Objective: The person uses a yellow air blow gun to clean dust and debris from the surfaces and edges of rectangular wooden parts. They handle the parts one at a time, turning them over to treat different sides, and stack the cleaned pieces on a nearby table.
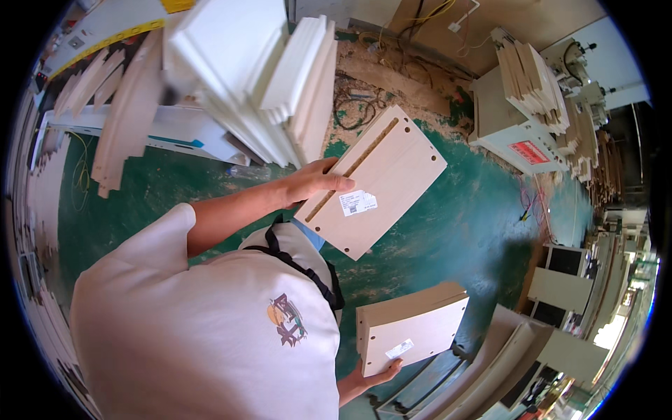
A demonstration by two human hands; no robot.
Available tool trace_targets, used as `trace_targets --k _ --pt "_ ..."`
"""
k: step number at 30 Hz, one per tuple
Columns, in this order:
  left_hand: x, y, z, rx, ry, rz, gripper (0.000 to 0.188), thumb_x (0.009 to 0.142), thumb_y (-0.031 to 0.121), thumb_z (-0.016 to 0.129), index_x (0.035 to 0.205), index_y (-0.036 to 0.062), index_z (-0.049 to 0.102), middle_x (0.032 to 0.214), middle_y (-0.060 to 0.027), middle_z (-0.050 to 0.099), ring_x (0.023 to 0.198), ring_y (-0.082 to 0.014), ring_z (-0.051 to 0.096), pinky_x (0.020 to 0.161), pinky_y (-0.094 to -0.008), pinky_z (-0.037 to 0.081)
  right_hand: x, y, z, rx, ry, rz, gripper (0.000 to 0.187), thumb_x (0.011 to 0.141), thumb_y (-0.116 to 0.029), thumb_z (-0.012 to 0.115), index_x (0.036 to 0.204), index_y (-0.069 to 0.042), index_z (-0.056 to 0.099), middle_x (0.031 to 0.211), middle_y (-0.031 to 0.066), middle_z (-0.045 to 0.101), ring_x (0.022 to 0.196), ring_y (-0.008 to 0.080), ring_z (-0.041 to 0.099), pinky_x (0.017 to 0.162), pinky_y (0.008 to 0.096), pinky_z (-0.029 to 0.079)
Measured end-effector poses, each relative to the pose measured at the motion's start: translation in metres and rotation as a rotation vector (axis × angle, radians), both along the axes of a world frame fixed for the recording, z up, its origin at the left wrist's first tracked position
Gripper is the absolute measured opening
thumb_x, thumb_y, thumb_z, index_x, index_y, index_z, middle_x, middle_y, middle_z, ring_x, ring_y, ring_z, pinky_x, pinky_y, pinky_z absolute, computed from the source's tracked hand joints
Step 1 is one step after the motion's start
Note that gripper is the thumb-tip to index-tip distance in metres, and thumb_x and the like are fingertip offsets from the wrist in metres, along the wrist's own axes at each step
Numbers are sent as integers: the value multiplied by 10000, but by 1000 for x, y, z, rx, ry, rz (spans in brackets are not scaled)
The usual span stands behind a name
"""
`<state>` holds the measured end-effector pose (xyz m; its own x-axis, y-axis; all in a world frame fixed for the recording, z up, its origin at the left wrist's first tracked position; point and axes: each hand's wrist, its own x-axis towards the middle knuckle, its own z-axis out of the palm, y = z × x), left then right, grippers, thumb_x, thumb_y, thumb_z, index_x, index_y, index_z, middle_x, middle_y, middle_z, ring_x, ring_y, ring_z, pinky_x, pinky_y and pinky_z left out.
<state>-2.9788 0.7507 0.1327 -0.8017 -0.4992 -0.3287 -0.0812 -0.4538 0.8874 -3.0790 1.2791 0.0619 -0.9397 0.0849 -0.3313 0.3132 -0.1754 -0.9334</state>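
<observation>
In the head view, a worker's left hand [315, 183] pinches a grooved wooden panel [399, 196] just off centre toward 1 o'clock, thumb on its face, the other fingers mostly hidden. At 5 o'clock, the right hand [376, 378] grips a stack of drilled panels [427, 332], thumb on the front, its remaining fingers out of sight. Groove and holes look already cut and labels applied; neither load is set down, and how much remains cannot be told. At 2 o'clock, a white cabinet [502, 133] carries piled boards [537, 87]; its inside is hidden.
</observation>
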Motion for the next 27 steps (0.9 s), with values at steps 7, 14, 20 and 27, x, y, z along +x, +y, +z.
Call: trace_targets --k 7,14,20,27 --pt "-194 -39 -1 33 -84 143 689 866 421 782 1351 -24 581 1241 -157 667 1116 -229 644 981 -372 488 -210 -94 38 479 332 159 784 915 -541 621 1471 -13 459 1405 149 513 1231 296 562 975 453 503" --pt "-306 -85 14 121 28 185 594 943 319 703 1417 -10 562 1244 -133 691 1120 -240 683 972 -381 537 -367 -178 82 -256 30 270 716 885 -480 639 1401 8 542 1317 135 602 1209 273 568 975 430 480" --pt "-455 -132 1 248 -26 325 477 959 366 678 1242 -17 651 1054 -133 744 945 -231 732 855 -376 581 -595 -247 92 -97 -142 207 676 862 -430 684 1368 5 574 1318 132 612 1181 271 587 962 413 487" --pt "-546 -161 20 277 -57 640 551 957 424 659 1308 1 629 1149 -151 717 1040 -257 704 879 -409 567 -793 -334 133 -187 -26 555 512 912 -452 629 1241 -59 643 1228 105 635 1148 265 604 988 435 492"
